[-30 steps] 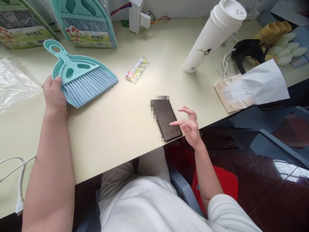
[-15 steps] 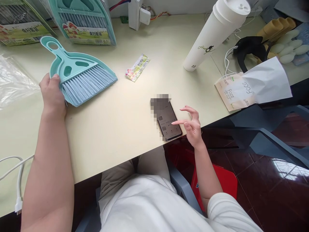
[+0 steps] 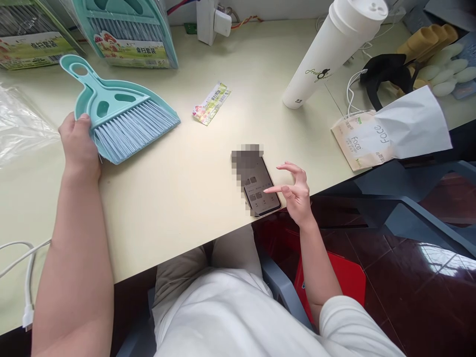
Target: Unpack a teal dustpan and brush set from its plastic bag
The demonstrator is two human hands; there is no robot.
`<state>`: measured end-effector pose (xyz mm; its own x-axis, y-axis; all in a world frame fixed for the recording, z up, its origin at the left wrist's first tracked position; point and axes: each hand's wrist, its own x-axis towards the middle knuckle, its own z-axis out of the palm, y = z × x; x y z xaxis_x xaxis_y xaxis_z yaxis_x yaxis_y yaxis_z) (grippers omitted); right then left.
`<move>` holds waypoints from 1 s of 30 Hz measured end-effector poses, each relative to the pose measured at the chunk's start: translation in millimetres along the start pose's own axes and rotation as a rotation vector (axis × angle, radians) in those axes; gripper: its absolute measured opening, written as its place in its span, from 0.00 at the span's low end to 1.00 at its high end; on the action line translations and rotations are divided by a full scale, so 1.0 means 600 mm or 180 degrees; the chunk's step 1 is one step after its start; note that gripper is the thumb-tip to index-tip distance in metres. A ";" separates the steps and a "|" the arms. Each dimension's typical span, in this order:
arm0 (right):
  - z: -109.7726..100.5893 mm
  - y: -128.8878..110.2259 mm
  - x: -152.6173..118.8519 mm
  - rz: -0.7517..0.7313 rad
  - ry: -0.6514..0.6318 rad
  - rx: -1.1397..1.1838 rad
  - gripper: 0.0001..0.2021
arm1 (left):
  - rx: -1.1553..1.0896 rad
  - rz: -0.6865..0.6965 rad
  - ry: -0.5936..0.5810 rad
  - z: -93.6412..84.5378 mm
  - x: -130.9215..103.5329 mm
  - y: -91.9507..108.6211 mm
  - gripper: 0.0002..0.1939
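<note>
- Hands first: our left hand [image 3: 79, 144] grips the edge of the small teal hand brush [image 3: 119, 111] at the near left corner of its head, thumb on top.
- Our right hand [image 3: 295, 191] is released, holding nothing; its forefinger points left onto the lower part of the phone [image 3: 260, 186] screen, the other fingers lifted.
- Phone lies flat at the near edge of the table [image 3: 178, 198], just left of our right hand, long axis running away from us and slightly leftward.
- Brush lies with its looped handle pointing to the far left, bristles fanning toward the right; the left hand is much the nearer.
- Farther out: a paper label [image 3: 211, 104], a white tumbler [image 3: 330, 49], a tissue pack [image 3: 359, 141], packaged brush sets [image 3: 126, 29].
</note>
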<state>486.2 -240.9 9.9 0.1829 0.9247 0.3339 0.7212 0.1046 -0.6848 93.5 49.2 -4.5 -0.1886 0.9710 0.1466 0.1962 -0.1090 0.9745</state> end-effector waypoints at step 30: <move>0.002 -0.008 -0.003 -0.0088 -0.0141 -0.0235 0.27 | -0.0062 0.0073 -0.0026 -0.002 0.001 -0.003 0.18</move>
<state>481.7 -242.5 12.1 0.1338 0.9373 0.3218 0.7732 0.1044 -0.6255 91.8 49.9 -5.8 -0.1764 0.9699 0.1678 0.1817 -0.1354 0.9740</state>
